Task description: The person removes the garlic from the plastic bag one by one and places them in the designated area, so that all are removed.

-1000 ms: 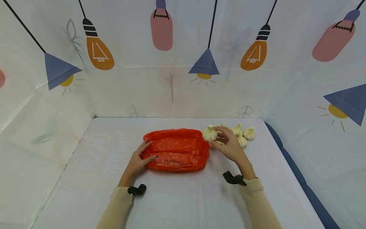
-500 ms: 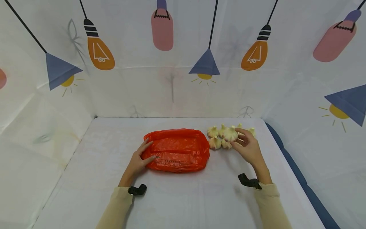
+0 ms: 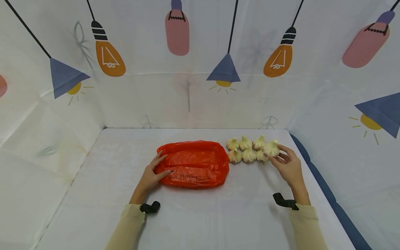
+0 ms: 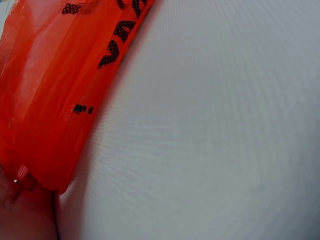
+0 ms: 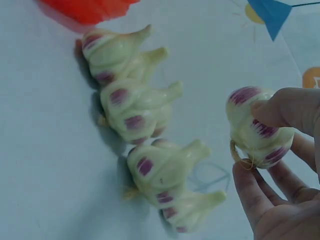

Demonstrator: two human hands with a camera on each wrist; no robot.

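Note:
My right hand (image 3: 289,166) pinches a garlic bulb (image 3: 271,149) between thumb and fingers, at the right end of a cluster of bulbs. In the right wrist view the held garlic bulb (image 5: 260,127) is pale with purple patches, and root threads show at its base. Several more garlic bulbs (image 3: 249,155) stand in two short rows to the left of it. A red plastic bag (image 3: 193,159) lies mid-table, its top sunken within a raised rim. My left hand (image 3: 152,175) holds the bag's left side, thumb toward the front and fingers over the rim.
A white-covered table (image 3: 193,222) bears everything. Behind it hangs a white cloth (image 3: 150,97) printed with lamps and bulbs. Dark blue fabric (image 3: 322,184) runs along the table's right edge. Black camera mounts (image 3: 150,207) sit on both wrists.
My right hand has moved rightward with a garlic bulb, from beside the bag across the cluster to its right end, uncovering bulbs behind it. The left hand and bag have stayed put.

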